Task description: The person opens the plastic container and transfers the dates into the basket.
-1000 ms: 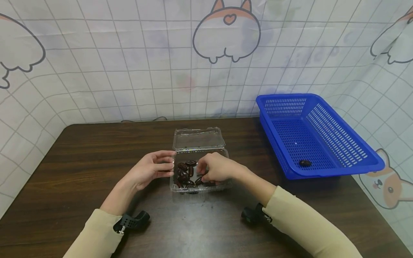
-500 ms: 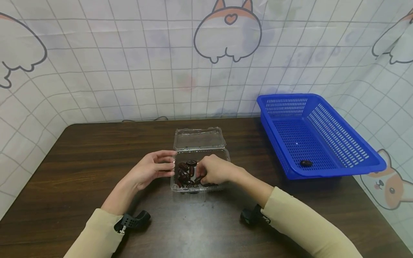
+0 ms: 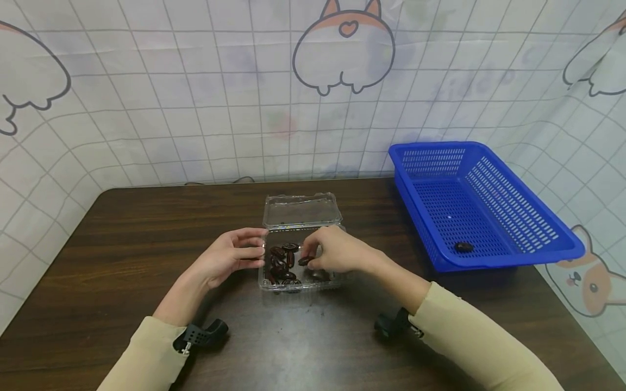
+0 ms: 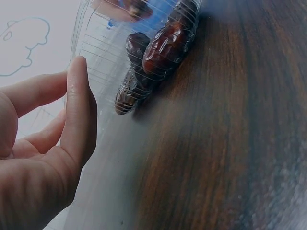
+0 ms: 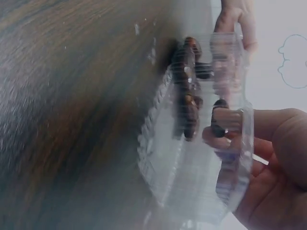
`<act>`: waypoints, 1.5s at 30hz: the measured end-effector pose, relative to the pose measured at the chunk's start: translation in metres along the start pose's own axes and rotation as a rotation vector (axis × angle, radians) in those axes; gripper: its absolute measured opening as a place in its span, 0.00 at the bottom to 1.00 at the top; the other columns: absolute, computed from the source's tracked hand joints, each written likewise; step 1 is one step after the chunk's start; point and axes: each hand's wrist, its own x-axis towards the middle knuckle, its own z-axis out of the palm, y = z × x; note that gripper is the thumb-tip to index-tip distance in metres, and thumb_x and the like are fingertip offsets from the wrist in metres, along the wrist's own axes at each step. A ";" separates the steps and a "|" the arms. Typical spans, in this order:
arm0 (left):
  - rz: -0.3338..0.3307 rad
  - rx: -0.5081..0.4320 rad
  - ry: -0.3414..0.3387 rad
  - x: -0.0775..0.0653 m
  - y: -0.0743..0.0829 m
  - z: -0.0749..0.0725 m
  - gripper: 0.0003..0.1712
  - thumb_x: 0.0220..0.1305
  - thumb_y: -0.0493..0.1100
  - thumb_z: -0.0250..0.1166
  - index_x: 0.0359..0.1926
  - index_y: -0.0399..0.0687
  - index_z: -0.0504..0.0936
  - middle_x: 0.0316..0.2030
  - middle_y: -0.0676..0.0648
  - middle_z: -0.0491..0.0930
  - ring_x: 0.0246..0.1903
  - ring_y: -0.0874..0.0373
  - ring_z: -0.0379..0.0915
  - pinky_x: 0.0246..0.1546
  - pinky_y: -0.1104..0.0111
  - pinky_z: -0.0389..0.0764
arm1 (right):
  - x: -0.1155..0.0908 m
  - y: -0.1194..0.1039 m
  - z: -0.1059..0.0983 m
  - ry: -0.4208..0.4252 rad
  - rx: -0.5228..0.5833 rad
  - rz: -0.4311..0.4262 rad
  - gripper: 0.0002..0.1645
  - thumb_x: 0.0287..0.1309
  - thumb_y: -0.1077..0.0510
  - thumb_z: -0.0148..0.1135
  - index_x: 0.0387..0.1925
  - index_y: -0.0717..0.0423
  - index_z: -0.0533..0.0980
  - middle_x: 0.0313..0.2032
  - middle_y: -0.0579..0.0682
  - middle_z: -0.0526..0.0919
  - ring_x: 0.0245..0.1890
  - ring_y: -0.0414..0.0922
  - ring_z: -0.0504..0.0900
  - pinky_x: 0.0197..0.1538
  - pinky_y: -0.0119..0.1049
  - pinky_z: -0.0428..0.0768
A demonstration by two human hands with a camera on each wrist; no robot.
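A clear plastic clamshell box (image 3: 313,287) stands on the table with its lid (image 3: 302,210) folded back. Several dark, shiny dates (image 3: 279,264) lie inside, mostly on the left side; the left wrist view shows some dates (image 4: 165,50) through the ribbed wall. My left hand (image 3: 227,258) touches the box's left side with nearly straight fingers. Over the box, my right hand (image 3: 339,251) pinches one date (image 3: 306,261) between thumb and fingers. That held date (image 5: 219,120) appears in the right wrist view through the clear wall, raised above the others.
A blue slotted plastic basket (image 3: 425,228) stands at the right of the table, with one date (image 3: 463,247) in its near corner. The dark wooden table (image 3: 146,228) meets a wall sheet (image 3: 220,119) with a grid and cartoon print at the back.
My right hand has risen slightly from the bottom of the box, with a date now clear of the others in its fingers. My left hand stays in place.
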 end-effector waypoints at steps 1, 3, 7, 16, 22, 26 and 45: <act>0.000 0.000 -0.001 0.000 0.000 0.000 0.33 0.63 0.30 0.64 0.67 0.34 0.64 0.53 0.34 0.66 0.38 0.54 0.76 0.47 0.58 0.82 | -0.002 0.000 -0.002 0.009 0.003 -0.001 0.08 0.55 0.61 0.69 0.37 0.48 0.82 0.31 0.39 0.81 0.30 0.37 0.78 0.33 0.33 0.78; 0.000 -0.001 -0.002 0.000 0.000 0.000 0.33 0.63 0.30 0.64 0.67 0.34 0.63 0.53 0.34 0.66 0.37 0.54 0.76 0.47 0.58 0.82 | -0.005 0.001 -0.004 0.029 0.012 -0.003 0.08 0.54 0.60 0.69 0.37 0.47 0.82 0.31 0.39 0.81 0.27 0.37 0.77 0.32 0.33 0.77; 0.001 -0.003 -0.003 0.000 0.000 0.000 0.33 0.63 0.30 0.64 0.67 0.34 0.63 0.52 0.34 0.66 0.37 0.54 0.76 0.47 0.58 0.82 | -0.013 0.002 -0.012 0.069 0.028 -0.012 0.08 0.54 0.60 0.69 0.37 0.47 0.82 0.30 0.38 0.80 0.22 0.38 0.75 0.29 0.33 0.76; 0.003 0.001 -0.004 0.000 0.000 -0.001 0.33 0.62 0.30 0.64 0.67 0.33 0.63 0.55 0.31 0.64 0.37 0.53 0.75 0.47 0.58 0.82 | -0.034 0.004 -0.032 0.123 0.073 -0.013 0.08 0.56 0.58 0.69 0.38 0.46 0.82 0.31 0.38 0.81 0.21 0.39 0.77 0.26 0.35 0.78; -0.002 0.002 -0.008 0.001 0.001 -0.003 0.33 0.62 0.31 0.64 0.67 0.34 0.64 0.52 0.34 0.66 0.37 0.53 0.76 0.47 0.58 0.82 | -0.048 0.004 -0.049 0.167 0.069 0.016 0.08 0.57 0.57 0.68 0.40 0.45 0.82 0.32 0.39 0.81 0.18 0.39 0.73 0.23 0.35 0.75; -0.006 0.006 -0.007 0.001 0.003 -0.003 0.32 0.62 0.31 0.64 0.66 0.36 0.65 0.51 0.36 0.67 0.38 0.53 0.76 0.48 0.57 0.82 | -0.058 0.006 -0.060 0.212 0.060 0.024 0.09 0.56 0.56 0.69 0.40 0.45 0.82 0.32 0.39 0.82 0.18 0.40 0.72 0.22 0.34 0.72; -0.002 0.006 -0.004 0.003 0.001 -0.004 0.32 0.62 0.31 0.64 0.66 0.36 0.65 0.50 0.37 0.67 0.37 0.53 0.75 0.48 0.57 0.82 | -0.104 0.022 -0.093 0.352 0.016 0.116 0.09 0.59 0.51 0.67 0.42 0.43 0.82 0.27 0.43 0.79 0.20 0.43 0.71 0.20 0.35 0.69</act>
